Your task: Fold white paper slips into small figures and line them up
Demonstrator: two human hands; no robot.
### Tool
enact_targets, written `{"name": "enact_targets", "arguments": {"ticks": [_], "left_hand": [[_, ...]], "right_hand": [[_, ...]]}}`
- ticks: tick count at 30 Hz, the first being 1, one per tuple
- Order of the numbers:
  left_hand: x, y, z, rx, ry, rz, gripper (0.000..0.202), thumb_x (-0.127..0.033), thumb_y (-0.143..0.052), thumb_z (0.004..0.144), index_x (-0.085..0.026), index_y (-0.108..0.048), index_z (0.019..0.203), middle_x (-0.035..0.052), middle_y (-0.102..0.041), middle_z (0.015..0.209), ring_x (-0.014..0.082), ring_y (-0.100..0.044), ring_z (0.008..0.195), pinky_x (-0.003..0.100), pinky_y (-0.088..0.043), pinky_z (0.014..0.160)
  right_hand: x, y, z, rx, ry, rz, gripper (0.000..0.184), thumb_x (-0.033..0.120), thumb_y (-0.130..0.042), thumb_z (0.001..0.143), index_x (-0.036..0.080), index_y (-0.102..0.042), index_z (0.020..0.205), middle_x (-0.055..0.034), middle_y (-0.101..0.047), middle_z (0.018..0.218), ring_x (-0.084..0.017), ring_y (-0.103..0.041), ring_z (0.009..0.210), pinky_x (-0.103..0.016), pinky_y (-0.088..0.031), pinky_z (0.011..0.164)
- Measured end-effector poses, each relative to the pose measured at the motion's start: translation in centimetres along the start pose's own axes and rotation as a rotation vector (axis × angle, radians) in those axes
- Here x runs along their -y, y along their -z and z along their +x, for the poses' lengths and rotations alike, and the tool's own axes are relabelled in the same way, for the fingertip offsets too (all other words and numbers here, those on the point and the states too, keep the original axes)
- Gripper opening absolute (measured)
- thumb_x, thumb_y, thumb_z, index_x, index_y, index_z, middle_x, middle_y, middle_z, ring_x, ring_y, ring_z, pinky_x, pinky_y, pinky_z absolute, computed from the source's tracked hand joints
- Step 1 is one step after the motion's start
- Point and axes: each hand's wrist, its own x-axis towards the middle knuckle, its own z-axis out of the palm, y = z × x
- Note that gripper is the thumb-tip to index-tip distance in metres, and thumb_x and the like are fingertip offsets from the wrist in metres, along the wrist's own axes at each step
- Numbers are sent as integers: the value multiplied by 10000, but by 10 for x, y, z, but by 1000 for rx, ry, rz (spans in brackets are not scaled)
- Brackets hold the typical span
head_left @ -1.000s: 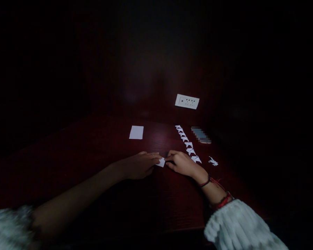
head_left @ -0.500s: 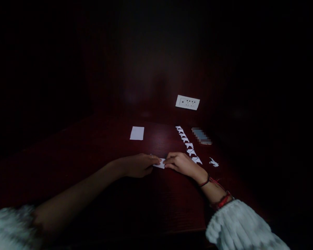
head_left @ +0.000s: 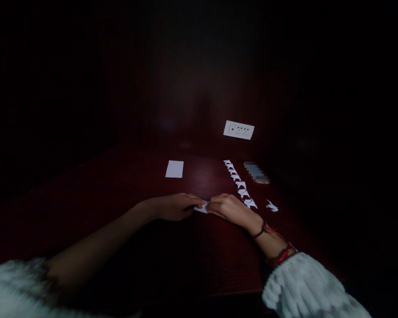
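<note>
A small piece of white paper (head_left: 200, 208) lies on the dark red table between my hands. My left hand (head_left: 177, 206) grips its left side, with the thumb and fingers closed on it. From the right, my right hand (head_left: 230, 209) has its fingers bunched on the paper's other end. Both hands cover part of the paper, so its folds cannot be made out. Just beyond my right hand runs a slanting row of several folded white paper pieces (head_left: 241, 184).
A flat white sheet (head_left: 174, 169) lies farther back, left of centre. To the right are a blurred phone-like object (head_left: 257, 172) and a crumpled white scrap (head_left: 272, 206). A white socket panel (head_left: 239, 130) is on the back wall. The table (head_left: 219, 260) is dimly lit.
My left hand has shifted slightly up and its fingers sit a little differently on the paper. My right fingers have drawn closer together, covering more of its right end.
</note>
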Motion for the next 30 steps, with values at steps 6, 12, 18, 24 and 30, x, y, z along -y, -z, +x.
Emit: {"name": "enact_targets", "arguments": {"ticks": [6,12,18,24,30], "left_hand": [[3,0,0,-2,-8,-18,431,-14,-370,699,-210,-443,1076,6,-501,1090,124,-459,977,232,-325,862],[2,1,0,-1,2,-22,408,-19,-366,711,-208,-456,1061,7,-508,1087,121,-455,985,237,-324,866],[0,2,0,-15,-8,-33,387,-24,-365,722,-213,-466,1045,6,-522,1063,121,-476,946,240,-342,835],[2,-1,1,-37,-4,41,272,-144,-439,759,-200,-475,1023,17,-550,976,132,-500,866,227,-349,769],[4,-7,5,-119,37,156,179,-294,-447,789,-191,-524,914,18,-568,861,145,-514,790,236,-332,724]], "right_hand": [[-1,-1,-1,-12,8,14,244,297,-341,828,172,-542,886,-27,-540,775,-111,-487,730,-231,-327,674],[1,0,0,-22,21,-85,237,270,-340,830,175,-556,842,-26,-535,740,-117,-477,692,-252,-314,652],[4,2,0,-19,14,-64,260,261,-311,841,168,-553,866,-32,-531,726,-110,-481,690,-243,-325,660],[5,4,0,-18,-10,39,302,362,-343,813,168,-544,928,-37,-531,772,-111,-494,736,-232,-343,692],[7,5,1,0,-33,33,301,335,-314,829,164,-553,898,-37,-530,767,-110,-491,726,-241,-347,698]]}}
